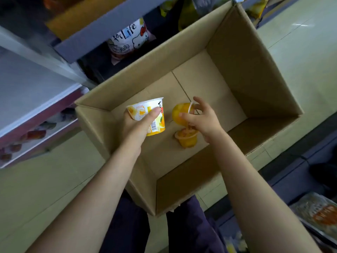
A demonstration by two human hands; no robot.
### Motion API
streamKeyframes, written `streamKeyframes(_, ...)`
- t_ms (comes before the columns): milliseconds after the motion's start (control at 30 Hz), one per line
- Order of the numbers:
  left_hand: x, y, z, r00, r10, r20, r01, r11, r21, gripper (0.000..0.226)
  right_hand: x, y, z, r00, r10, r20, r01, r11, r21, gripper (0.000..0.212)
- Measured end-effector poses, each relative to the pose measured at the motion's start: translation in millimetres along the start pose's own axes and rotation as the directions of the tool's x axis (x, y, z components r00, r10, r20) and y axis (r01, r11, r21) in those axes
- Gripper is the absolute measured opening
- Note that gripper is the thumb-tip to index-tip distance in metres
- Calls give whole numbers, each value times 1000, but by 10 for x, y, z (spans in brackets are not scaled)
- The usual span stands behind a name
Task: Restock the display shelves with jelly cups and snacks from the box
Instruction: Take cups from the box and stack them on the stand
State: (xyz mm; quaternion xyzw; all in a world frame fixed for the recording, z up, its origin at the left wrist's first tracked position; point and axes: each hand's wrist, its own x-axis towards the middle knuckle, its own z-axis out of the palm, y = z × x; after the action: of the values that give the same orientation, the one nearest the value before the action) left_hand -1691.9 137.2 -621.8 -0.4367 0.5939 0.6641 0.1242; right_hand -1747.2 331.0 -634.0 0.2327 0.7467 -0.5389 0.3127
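Inside the box (242,57), the left hand (138,123) grips a big cup (151,114); the right hand (202,117) pinches a jelly cup (180,112), another cup (187,138) lying just below it, nearest.

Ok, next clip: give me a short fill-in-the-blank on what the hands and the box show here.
1. The left hand grips a large labelled ____.
2. The right hand pinches a small jelly cup filled with ____ jelly.
3. A second small jelly cup lies on the floor of the cardboard ____.
4. The number of cups not held by either hand in the box is ____.

Missing words: cup; yellow; box; one
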Motion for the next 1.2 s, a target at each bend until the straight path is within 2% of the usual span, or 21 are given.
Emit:
streamKeyframes(67,-122,89,-139,1000,22,8,-21,999,-36,63,-285,-127,88,999,-14,30,11,995,100,80)
streamKeyframes(133,-337,247,-318,999,51,19,-50,997,-59,65,-642,-306,181,998,-59,31,54,987,154,68)
streamKeyframes(233,-799,579,-691,994,103,41,-99,991,-89,62,-1312,-688,332,985,-171,39,165,978,126,48)
streamKeyframes(367,-1591,1160,-1323,975,174,139,-147,972,-185,95,-2341,-1242,587,950,-309,45,296,937,183,27)
streamKeyframes(467,-2163,1557,-1834,945,251,210,-195,948,-252,83,-3049,-1615,841,911,-406,70,371,881,294,30)
streamKeyframes(567,-2634,1901,-2335,919,327,222,-250,915,-316,57,-3629,-2071,1158,851,-520,70,467,811,352,46)
streamKeyframes(667,-2966,2199,-2789,897,413,158,-327,859,-393,46,-4085,-2561,1483,804,-592,56,515,740,432,55)
streamKeyframes(767,-3248,2491,-3212,866,495,68,-418,793,-443,62,-4490,-2966,1813,734,-664,144,522,686,507,75)
streamKeyframes(800,-3324,2572,-3335,849,527,44,-453,767,-454,68,-4604,-3056,1924,703,-689,174,537,676,505,75)
streamKeyframes(933,-3486,2755,-3743,783,622,-32,-578,706,-410,71,-4925,-3277,2234,628,-752,202,666,653,360,51)
streamKeyframes(1033,-3520,2769,-3977,786,605,-130,-610,722,-326,76,-4989,-3398,2324,577,-778,247,721,628,294,53)
streamKeyframes(1200,-3475,2773,-4350,762,522,-384,-612,773,-163,77,-4831,-3642,2579,584,-781,222,780,616,112,50)
